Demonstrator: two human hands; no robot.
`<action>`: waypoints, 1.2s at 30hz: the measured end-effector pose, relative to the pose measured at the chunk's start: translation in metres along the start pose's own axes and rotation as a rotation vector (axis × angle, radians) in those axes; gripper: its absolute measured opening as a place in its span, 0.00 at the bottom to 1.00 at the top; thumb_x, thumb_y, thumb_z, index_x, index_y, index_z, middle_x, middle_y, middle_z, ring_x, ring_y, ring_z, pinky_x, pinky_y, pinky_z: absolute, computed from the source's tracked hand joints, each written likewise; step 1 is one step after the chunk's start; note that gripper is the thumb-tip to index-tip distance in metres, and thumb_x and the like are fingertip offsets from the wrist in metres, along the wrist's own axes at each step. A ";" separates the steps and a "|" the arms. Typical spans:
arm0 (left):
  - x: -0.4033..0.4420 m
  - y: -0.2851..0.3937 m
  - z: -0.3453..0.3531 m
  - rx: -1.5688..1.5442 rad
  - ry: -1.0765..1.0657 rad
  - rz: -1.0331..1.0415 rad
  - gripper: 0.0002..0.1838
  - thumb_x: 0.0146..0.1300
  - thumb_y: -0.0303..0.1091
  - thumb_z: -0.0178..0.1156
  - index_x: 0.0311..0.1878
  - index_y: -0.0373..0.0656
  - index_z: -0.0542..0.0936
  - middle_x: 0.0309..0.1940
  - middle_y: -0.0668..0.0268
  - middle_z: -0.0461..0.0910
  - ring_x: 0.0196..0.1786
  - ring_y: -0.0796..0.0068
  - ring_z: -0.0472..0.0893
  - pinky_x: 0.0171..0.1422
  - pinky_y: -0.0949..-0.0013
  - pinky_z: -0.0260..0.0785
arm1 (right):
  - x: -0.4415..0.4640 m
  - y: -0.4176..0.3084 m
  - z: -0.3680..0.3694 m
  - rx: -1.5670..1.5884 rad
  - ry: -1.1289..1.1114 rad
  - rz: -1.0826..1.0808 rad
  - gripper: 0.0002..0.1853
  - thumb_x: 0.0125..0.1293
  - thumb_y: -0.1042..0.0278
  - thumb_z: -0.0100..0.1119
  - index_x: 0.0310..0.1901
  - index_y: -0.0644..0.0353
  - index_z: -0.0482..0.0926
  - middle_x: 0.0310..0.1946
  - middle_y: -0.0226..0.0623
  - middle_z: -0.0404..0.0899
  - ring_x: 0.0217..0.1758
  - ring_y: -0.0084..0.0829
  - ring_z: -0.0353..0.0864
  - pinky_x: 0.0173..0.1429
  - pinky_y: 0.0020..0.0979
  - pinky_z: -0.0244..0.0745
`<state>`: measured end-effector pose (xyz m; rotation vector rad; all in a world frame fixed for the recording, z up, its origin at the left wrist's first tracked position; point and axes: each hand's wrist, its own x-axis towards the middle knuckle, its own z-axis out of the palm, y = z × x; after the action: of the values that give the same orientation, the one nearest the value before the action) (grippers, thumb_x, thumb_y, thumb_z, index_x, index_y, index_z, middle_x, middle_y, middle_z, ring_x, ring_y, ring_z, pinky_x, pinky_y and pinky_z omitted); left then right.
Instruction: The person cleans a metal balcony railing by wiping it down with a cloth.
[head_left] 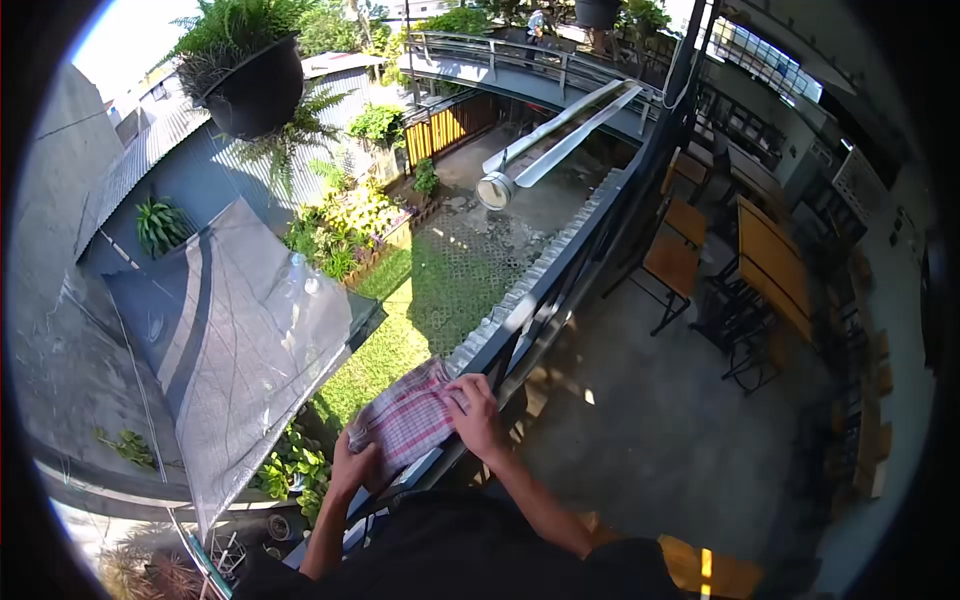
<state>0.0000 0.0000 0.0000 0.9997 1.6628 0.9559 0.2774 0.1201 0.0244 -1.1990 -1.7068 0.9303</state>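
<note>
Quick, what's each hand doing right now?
Left hand: closed, holding one end of a red-and-white checked fabric cloth.
Right hand: closed, gripping the cloth's other end.

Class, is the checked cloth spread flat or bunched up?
Partly spread: the checked cloth shows a broad face between left hand and right hand, its left end bunched. Underlying folds: cannot tell.

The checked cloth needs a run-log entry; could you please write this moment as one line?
left hand: holding checked cloth | right hand: holding its other end | cloth: between both hands | place: at railing
</note>
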 end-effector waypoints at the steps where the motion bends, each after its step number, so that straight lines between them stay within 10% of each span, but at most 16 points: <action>1: -0.017 -0.010 0.003 0.171 0.072 0.099 0.37 0.64 0.29 0.69 0.78 0.42 0.70 0.68 0.50 0.78 0.59 0.51 0.84 0.66 0.49 0.78 | -0.009 0.004 0.007 -0.153 -0.033 -0.098 0.12 0.70 0.73 0.67 0.53 0.51 0.87 0.58 0.44 0.80 0.68 0.46 0.78 0.72 0.56 0.71; 6: -0.020 0.043 0.069 0.430 0.414 0.055 0.36 0.61 0.26 0.69 0.74 0.41 0.74 0.72 0.46 0.73 0.63 0.45 0.82 0.69 0.46 0.76 | 0.027 0.057 0.010 -0.577 -0.259 -0.447 0.14 0.71 0.68 0.66 0.56 0.57 0.86 0.72 0.43 0.77 0.80 0.43 0.72 0.87 0.66 0.51; 10: -0.025 0.047 0.090 0.974 0.780 0.299 0.24 0.69 0.31 0.66 0.69 0.47 0.82 0.73 0.55 0.76 0.69 0.58 0.81 0.83 0.34 0.55 | 0.059 0.040 0.009 -0.388 -0.477 -0.772 0.16 0.76 0.59 0.63 0.58 0.59 0.84 0.66 0.44 0.82 0.75 0.44 0.76 0.83 0.56 0.62; 14: -0.016 0.001 0.085 0.976 0.370 0.213 0.15 0.69 0.33 0.64 0.57 0.49 0.88 0.53 0.66 0.90 0.64 0.64 0.86 0.87 0.35 0.50 | 0.061 0.051 0.034 -0.453 -0.614 -0.844 0.22 0.75 0.44 0.65 0.53 0.57 0.84 0.46 0.40 0.85 0.54 0.43 0.84 0.61 0.47 0.73; 20: -0.029 0.016 0.087 1.013 0.345 0.089 0.13 0.73 0.37 0.61 0.56 0.48 0.85 0.51 0.64 0.88 0.60 0.58 0.86 0.80 0.34 0.61 | 0.056 0.043 0.048 -0.505 -0.661 -0.906 0.20 0.77 0.44 0.63 0.39 0.56 0.82 0.39 0.40 0.82 0.49 0.42 0.82 0.59 0.48 0.73; 36: -0.151 -0.054 -0.048 1.049 0.566 0.189 0.12 0.70 0.41 0.64 0.44 0.42 0.88 0.57 0.62 0.87 0.68 0.63 0.81 0.83 0.40 0.59 | -0.088 -0.040 0.169 -0.252 -0.699 -0.905 0.10 0.73 0.61 0.70 0.48 0.57 0.84 0.48 0.36 0.86 0.55 0.41 0.85 0.63 0.46 0.72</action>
<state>-0.0221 -0.1653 0.0114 1.6784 2.6897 0.4377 0.1255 0.0067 -0.0224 -0.0958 -2.6264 0.5738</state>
